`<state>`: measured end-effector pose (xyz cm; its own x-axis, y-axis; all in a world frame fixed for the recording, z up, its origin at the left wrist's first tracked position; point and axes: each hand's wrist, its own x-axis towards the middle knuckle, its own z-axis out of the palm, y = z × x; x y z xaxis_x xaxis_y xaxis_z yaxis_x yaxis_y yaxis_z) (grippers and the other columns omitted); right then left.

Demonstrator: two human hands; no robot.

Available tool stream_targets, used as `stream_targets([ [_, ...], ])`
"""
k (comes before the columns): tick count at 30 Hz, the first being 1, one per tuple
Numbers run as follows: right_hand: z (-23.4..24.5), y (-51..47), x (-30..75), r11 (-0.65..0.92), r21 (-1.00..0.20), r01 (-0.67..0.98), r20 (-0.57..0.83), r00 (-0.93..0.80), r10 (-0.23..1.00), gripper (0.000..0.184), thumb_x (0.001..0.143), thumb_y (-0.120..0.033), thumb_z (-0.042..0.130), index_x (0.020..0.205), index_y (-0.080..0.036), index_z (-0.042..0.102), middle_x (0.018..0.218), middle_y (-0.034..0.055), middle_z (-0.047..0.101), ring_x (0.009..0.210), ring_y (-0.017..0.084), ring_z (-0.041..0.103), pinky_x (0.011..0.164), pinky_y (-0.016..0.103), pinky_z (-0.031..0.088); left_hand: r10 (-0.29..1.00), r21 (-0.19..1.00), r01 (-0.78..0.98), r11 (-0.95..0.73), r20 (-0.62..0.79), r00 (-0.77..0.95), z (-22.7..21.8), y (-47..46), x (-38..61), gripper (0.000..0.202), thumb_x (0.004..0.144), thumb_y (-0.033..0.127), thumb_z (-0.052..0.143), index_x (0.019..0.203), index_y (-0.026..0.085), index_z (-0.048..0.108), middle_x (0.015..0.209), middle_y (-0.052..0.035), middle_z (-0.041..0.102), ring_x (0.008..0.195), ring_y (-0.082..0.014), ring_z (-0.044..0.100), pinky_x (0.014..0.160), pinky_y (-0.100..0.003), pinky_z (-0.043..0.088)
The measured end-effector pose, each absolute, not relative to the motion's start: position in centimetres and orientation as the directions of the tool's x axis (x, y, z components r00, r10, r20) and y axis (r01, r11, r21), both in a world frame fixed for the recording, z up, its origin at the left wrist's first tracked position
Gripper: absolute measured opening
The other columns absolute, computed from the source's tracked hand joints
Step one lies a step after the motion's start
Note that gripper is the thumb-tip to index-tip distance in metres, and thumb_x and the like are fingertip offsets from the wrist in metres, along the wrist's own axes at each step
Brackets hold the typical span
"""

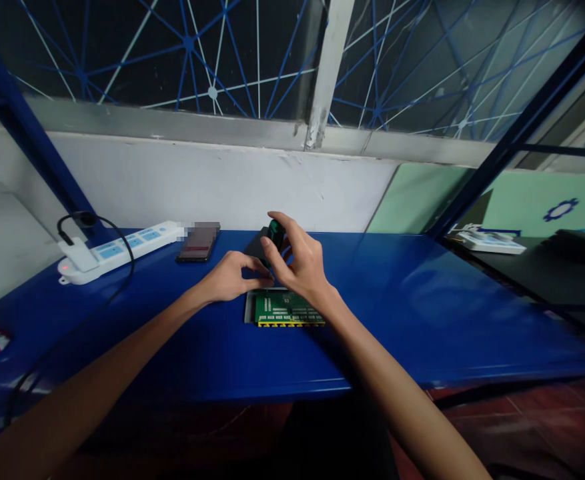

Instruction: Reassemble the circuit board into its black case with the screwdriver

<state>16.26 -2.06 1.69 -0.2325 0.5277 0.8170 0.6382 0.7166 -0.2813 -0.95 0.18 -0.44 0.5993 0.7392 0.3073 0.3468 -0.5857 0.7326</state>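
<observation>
A green circuit board lies flat on the blue table, in front of me. My left hand rests on the table at the board's far left corner, fingers curled against its edge. My right hand hovers above the board's far edge and pinches a small dark green part between thumb and fingers. A dark flat object lies just behind the hands, mostly hidden.
A white power strip with a plugged-in black cable lies at the back left. A dark phone sits beside it. A white wall runs behind the table. At right, a black surface holds a white booklet.
</observation>
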Motion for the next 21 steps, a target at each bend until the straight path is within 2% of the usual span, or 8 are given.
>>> stream_targets([
  [11, 1.65, -2.16, 16.34, 0.721, -0.301, 0.624, 0.809, -0.234, 0.54, 0.039, 0.095, -0.031, 0.041, 0.131, -0.017, 0.046, 0.102, 0.0075, 0.065, 0.075, 0.015, 0.061, 0.062, 0.029, 0.05, 0.697, 0.7, 0.338, -0.629, 0.317, 0.643, -0.25, 0.13, -1.0, 0.018, 0.079, 0.03, 0.066, 0.086, 0.016, 0.074, 0.091, -0.0071, 0.074, 0.089, -0.0205, 0.068, 0.089, -0.034, 0.048],
  [17, 1.71, -2.14, 16.39, 0.72, -0.302, 0.625, 0.809, -0.232, 0.541, 0.039, 0.094, -0.031, 0.042, 0.13, -0.016, 0.046, 0.102, 0.0079, 0.065, 0.075, 0.015, 0.06, 0.062, 0.029, 0.05, 0.748, 0.726, 0.36, -0.587, 0.314, 0.585, -0.27, -0.01, -0.95, 0.018, 0.076, 0.031, 0.07, 0.083, 0.016, 0.074, 0.089, -0.0072, 0.074, 0.089, -0.0216, 0.068, 0.088, -0.034, 0.049],
  [21, 1.71, -2.15, 16.37, 0.72, -0.304, 0.624, 0.811, -0.228, 0.54, 0.039, 0.094, -0.03, 0.042, 0.13, -0.015, 0.046, 0.101, 0.0075, 0.065, 0.073, 0.014, 0.06, 0.06, 0.028, 0.049, 0.736, 0.72, 0.353, -0.598, 0.318, 0.598, -0.37, 0.1, -1.02, 0.017, 0.077, 0.03, 0.069, 0.083, 0.016, 0.075, 0.089, -0.0072, 0.074, 0.088, -0.0213, 0.068, 0.088, -0.034, 0.049],
])
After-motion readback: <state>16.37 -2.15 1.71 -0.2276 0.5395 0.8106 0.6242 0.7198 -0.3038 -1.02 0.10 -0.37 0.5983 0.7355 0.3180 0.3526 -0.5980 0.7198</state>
